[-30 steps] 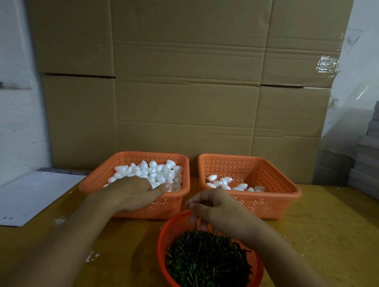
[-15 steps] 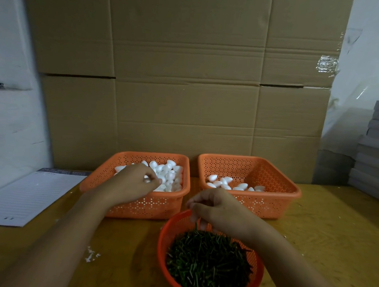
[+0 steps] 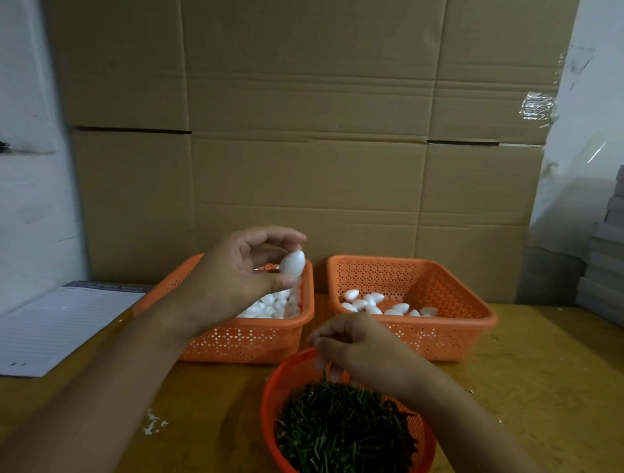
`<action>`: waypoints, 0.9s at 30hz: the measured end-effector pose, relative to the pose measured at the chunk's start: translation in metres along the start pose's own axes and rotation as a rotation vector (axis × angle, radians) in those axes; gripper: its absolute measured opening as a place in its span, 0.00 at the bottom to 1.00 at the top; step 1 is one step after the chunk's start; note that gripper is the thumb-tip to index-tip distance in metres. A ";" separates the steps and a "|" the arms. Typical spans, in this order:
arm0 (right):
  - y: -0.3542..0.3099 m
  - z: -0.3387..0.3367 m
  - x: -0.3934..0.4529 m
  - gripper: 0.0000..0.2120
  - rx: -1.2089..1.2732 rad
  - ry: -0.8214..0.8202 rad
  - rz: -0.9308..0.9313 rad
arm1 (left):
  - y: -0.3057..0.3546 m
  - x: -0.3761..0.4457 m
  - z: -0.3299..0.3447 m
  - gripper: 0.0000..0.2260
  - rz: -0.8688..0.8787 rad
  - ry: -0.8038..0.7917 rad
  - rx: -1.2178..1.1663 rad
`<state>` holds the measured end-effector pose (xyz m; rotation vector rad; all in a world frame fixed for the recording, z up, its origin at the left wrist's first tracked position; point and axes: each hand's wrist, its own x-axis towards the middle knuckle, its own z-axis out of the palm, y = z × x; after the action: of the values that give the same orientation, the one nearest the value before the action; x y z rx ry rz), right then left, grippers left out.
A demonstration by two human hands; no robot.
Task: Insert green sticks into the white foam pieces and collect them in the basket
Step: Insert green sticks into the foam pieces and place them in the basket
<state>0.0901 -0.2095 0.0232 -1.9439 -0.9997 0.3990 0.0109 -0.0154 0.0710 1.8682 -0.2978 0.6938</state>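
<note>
a white foam piece [image 3: 292, 262] is pinched between thumb and fingertips of the left hand [image 3: 241, 272], raised above the left basket [image 3: 248, 341] of loose foam pieces [image 3: 275, 308]; the right hand [image 3: 361, 347] is held with curled fingers over the far rim of the round basket [image 3: 273, 392] of green sticks [image 3: 344, 438], one stick [image 3: 324, 375] apparently pinched at its fingertips. the right basket [image 3: 453, 335], containing a few foam pieces [image 3: 372, 305], is set just beside the left one on the wooden table [image 3: 547, 389], with a lined sheet [image 3: 45, 328] at far left and cardboard [image 3: 307, 146] behind.
</note>
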 end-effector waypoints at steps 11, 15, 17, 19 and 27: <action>0.000 -0.001 -0.001 0.06 -0.004 -0.004 -0.002 | 0.018 -0.007 0.015 0.16 0.074 -0.063 -0.087; 0.001 -0.001 0.000 0.06 -0.017 -0.004 -0.004 | 0.021 -0.008 0.015 0.16 0.066 -0.058 -0.101; 0.002 -0.001 0.000 0.06 -0.015 -0.002 -0.004 | 0.023 -0.008 0.016 0.16 0.040 -0.047 -0.122; 0.003 -0.001 0.001 0.06 -0.014 -0.001 -0.006 | 0.024 -0.009 0.017 0.16 0.012 -0.039 -0.145; 0.002 0.000 0.002 0.06 -0.013 -0.004 -0.009 | 0.030 -0.010 0.021 0.20 -0.062 -0.055 -0.271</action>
<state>0.0926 -0.2091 0.0216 -1.9505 -1.0152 0.3925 -0.0058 -0.0479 0.0825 1.6328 -0.3505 0.5321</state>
